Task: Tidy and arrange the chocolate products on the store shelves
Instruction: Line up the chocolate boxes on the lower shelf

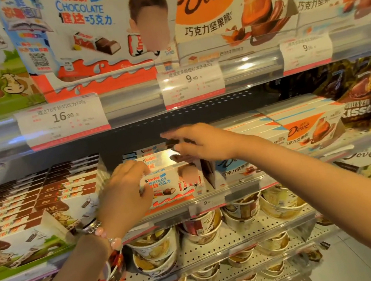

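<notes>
A row of white, red and blue Kinder chocolate boxes [174, 183] stands upright in the middle of the second shelf. My left hand [125, 192] grips the left edge of the front box, thumb on its face. My right hand [194, 143] lies with straight fingers over the tops of the boxes behind it. Orange Dove boxes [307, 124] are stacked to the right, and a blue Dove box [234, 166] sits beside the Kinder row. Brown and white chocolate boxes [44, 202] fill the left of the shelf.
The top shelf holds large Kinder [101, 32] and Dove [231, 6] display boxes above price tags [63, 120]. Hershey's Kisses bags [366, 103] hang at the far right. Round tubs [202, 227] line the perforated shelves below. The dark shelf back is open behind the Kinder row.
</notes>
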{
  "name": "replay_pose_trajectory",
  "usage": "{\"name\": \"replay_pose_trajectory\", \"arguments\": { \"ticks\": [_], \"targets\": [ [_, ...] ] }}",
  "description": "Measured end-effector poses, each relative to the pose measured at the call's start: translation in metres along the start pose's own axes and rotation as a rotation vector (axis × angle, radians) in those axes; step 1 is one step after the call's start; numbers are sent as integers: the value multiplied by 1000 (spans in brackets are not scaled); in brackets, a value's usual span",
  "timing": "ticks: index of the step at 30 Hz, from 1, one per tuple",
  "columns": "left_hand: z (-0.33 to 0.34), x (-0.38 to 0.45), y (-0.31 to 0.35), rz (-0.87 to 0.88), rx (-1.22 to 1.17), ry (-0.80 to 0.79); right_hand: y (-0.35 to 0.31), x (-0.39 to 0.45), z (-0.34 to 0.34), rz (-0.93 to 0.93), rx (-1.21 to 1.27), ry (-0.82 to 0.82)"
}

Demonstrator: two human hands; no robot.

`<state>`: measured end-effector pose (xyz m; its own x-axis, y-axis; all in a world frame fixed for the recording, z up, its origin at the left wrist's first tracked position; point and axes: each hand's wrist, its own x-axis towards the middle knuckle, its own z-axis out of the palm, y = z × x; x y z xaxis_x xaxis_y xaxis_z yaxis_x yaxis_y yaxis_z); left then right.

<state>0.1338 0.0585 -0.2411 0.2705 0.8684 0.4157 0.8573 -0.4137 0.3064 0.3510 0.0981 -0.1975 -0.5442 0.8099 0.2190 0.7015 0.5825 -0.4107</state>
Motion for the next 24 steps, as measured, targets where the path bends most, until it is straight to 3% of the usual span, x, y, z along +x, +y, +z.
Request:
{"name": "replay_pose_trajectory", "arguments": {
  "ticks": [3,7,16,24],
  "targets": [
    [3,7,17,-15,17,30,12,-23,-23,-39,101,136],
    [11,21,54,110,-75,93,48,-62,-51,-52,121,208],
    [53,61,146,125,-168,-119,137,-141,-107,68,61,198],
    [76,81,173,28,-17,-168,195,-177,-128,125,-52,8]
  ]
}}
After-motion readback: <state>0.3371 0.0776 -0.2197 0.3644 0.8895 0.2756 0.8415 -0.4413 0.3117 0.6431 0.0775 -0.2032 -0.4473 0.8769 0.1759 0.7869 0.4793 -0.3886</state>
